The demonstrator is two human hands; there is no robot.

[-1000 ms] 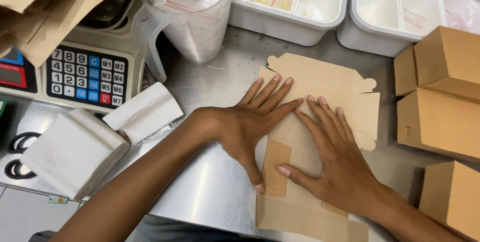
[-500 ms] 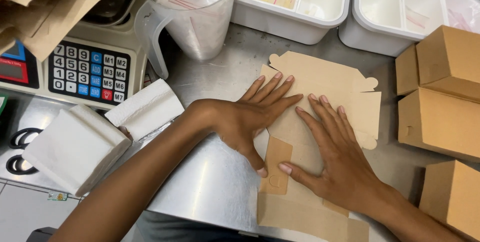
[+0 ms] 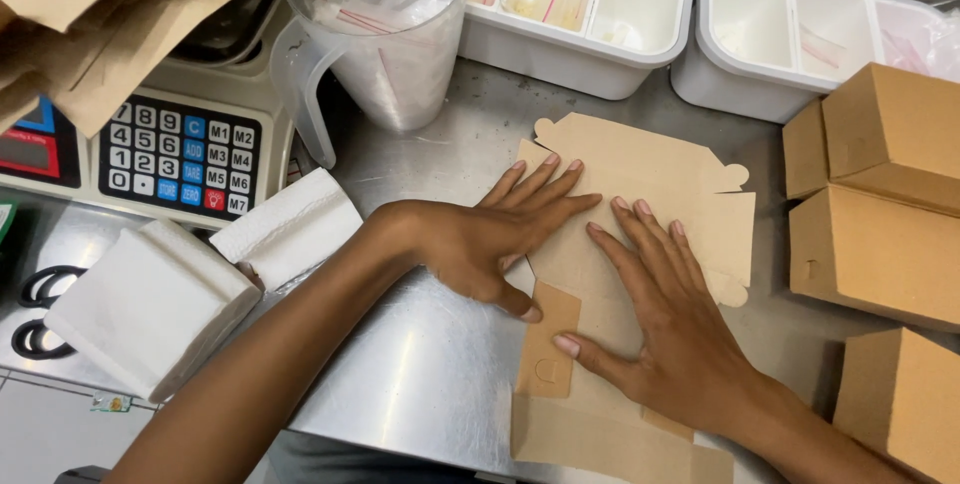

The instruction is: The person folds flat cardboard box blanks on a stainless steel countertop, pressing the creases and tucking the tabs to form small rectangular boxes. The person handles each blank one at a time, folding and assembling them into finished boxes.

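Lying flat on the steel counter [image 3: 430, 364], the unfolded brown cardboard box blank [image 3: 650, 179] sits mid-frame, none of its walls raised yet; only a narrow side flap [image 3: 545, 354] at about 7 o'clock looks creased inward, so the folding seems barely begun. Both hands press it down, palms open, fingers spread, gripping nothing: the left hand [image 3: 480, 239] comes in from 8 o'clock, thumb by that flap, and the right hand [image 3: 665, 319] from 5 o'clock. Finished brown boxes [image 3: 880, 194] stack at 3 o'clock, white compartment tubs [image 3: 580, 44] at 12, a clear jug [image 3: 380, 34] at 11, and a keypad scale [image 3: 180, 154] at 9.
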